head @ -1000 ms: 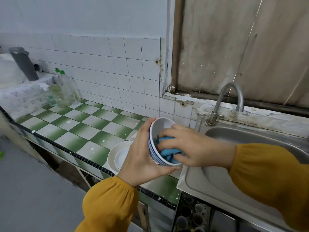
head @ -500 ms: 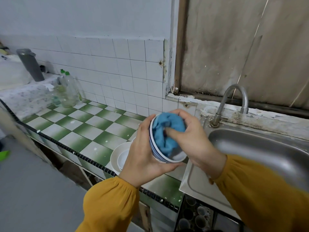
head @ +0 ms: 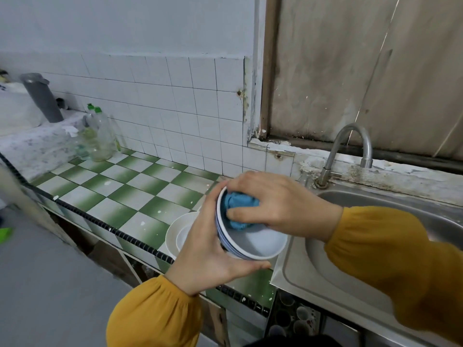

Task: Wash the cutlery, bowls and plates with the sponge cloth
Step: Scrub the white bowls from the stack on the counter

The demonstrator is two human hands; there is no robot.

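Between green-checked counter (head: 130, 196) and steel sink (head: 375, 204), our left hand (head: 210, 251) grips the bowl (head: 260, 244); right hand (head: 278, 204) seemingly clutches the sponge cloth (head: 239, 202).

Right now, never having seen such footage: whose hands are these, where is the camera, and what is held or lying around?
No machine here: a person wears one wide-angle camera on the head, looking down at their own hands. The left hand grips a tilted bowl beside the sink. The right hand holds a blue cloth inside it. On the tiled counter stand white dishes and, farther back, bottles.
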